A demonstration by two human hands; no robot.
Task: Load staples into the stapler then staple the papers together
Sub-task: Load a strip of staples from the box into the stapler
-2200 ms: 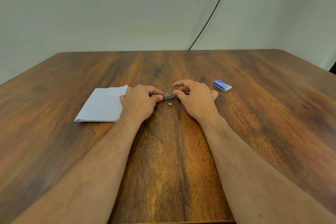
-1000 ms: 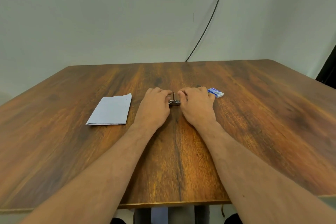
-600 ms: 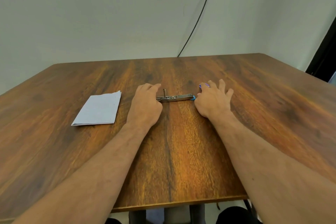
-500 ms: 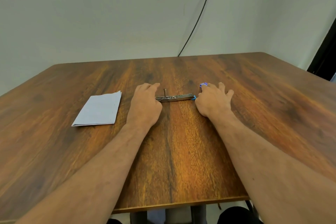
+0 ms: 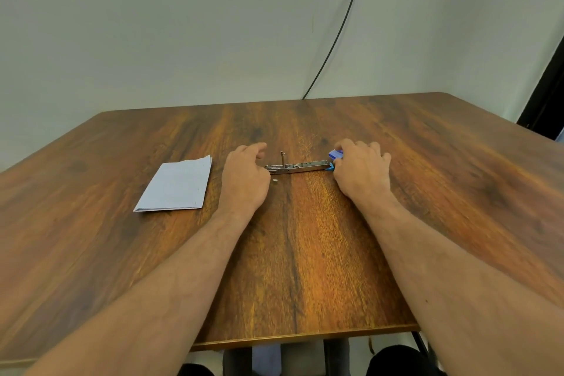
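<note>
Loading step: stapler opened flat, staples being fetched.
Between your hands lies the small silver metal stapler [image 5: 297, 167]; your left hand [image 5: 245, 181] steadies its end, fingers loosely curled, and your right hand [image 5: 361, 171] grips the blue staple box [image 5: 335, 154]. Next, draw a strip. The folded white papers [image 5: 177, 185] wait left of your left hand.

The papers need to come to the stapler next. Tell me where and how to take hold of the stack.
Pinch the papers at the right edge, nearest the left hand. The stack lies flat on the table, so slide fingers under that free edge, thumb on top. The near-left edge looks folded or bound; leave it.
</note>
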